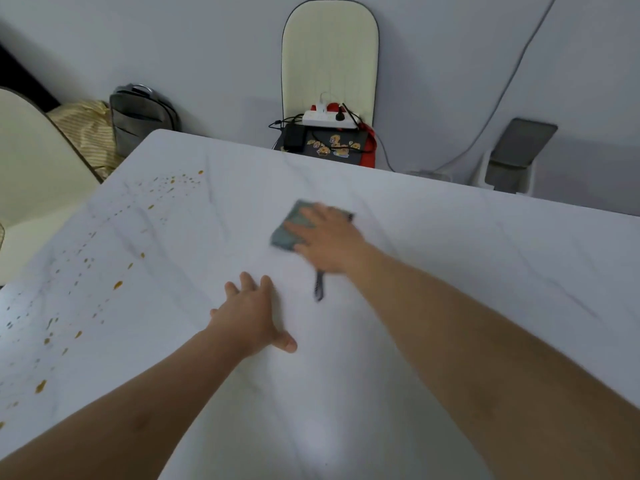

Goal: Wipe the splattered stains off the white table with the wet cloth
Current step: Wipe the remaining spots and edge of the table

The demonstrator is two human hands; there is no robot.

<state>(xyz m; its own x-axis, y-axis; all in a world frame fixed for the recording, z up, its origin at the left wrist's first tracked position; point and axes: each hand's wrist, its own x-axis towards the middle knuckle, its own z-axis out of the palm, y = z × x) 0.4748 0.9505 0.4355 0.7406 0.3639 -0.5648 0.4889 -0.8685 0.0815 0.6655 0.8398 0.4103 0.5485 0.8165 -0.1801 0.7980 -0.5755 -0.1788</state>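
A grey-green folded cloth (289,230) lies near the middle of the white marble-look table (467,271). My right hand (329,240) presses flat on the cloth with straight fingers and is blurred. My left hand (254,313) rests flat on the bare table nearer to me, fingers spread. Orange-brown splattered stains (117,285) run in a band along the left part of the table, from the far left corner toward the near left edge. A dark strap-like thing (318,287) hangs below my right hand.
A cream chair (329,64) stands beyond the far edge, carrying a white power strip (329,120) and a dark bag. Another cream chair (31,174) is at the left. A grey backpack (142,116) and a grey bin (512,157) sit on the floor.
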